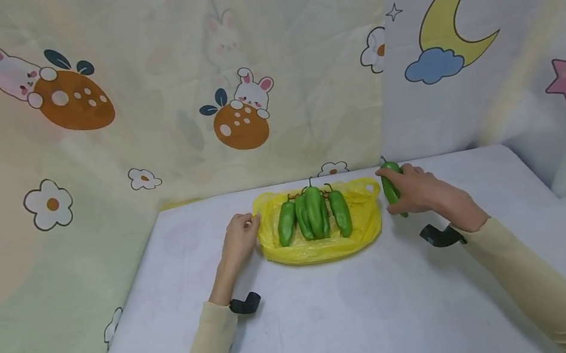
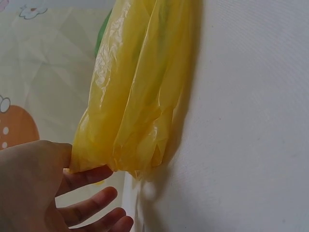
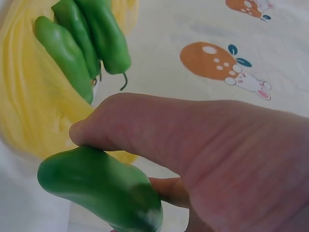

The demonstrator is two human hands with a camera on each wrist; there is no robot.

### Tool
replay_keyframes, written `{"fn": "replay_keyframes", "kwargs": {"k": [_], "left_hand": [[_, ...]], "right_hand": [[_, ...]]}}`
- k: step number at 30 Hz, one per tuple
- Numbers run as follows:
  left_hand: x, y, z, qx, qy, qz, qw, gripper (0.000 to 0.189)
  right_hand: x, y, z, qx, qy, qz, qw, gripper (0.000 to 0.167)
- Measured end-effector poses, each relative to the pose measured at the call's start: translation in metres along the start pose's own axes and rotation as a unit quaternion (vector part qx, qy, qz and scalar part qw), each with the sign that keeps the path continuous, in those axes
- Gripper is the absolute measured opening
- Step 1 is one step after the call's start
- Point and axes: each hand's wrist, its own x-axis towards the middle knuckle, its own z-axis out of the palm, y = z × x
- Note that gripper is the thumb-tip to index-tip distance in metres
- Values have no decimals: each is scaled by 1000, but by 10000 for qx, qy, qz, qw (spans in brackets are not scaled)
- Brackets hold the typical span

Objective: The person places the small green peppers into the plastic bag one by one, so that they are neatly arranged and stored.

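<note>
A yellow plastic bag (image 1: 320, 251) lies on the white table with several green peppers (image 1: 315, 213) side by side on it, stems toward the back. At the bag's left edge my left hand (image 1: 241, 236) pinches the plastic between thumb and index finger, the other fingers loosely spread in the left wrist view. My right hand (image 1: 417, 189) holds one green pepper (image 3: 96, 186) between thumb and fingers, just right of the bag. That pepper stands roughly upright in the head view, its stem at the top.
A white table (image 1: 330, 320) carries the bag near its back edge. Behind it hangs a curtain (image 1: 158, 97) printed with rabbits, flowers and a moon. Black wrist mounts (image 1: 245, 303) sit on both forearms.
</note>
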Motion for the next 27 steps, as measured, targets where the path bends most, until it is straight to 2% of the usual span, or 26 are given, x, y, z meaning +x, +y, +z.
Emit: {"fn": "replay_keyframes", "kwargs": {"k": [8, 15, 27], "left_hand": [[-1, 2, -1, -15, 25, 4, 10000, 37], [-2, 3, 0, -69, -7, -4, 10000, 38], [-3, 4, -2, -39, -28, -41, 10000, 38]], "right_hand": [[2, -10, -8, 22, -8, -21, 10000, 86], [1, -26, -15, 109, 11, -328, 9994, 86], [11, -49, -20, 94, 46, -750, 9971, 86]]}}
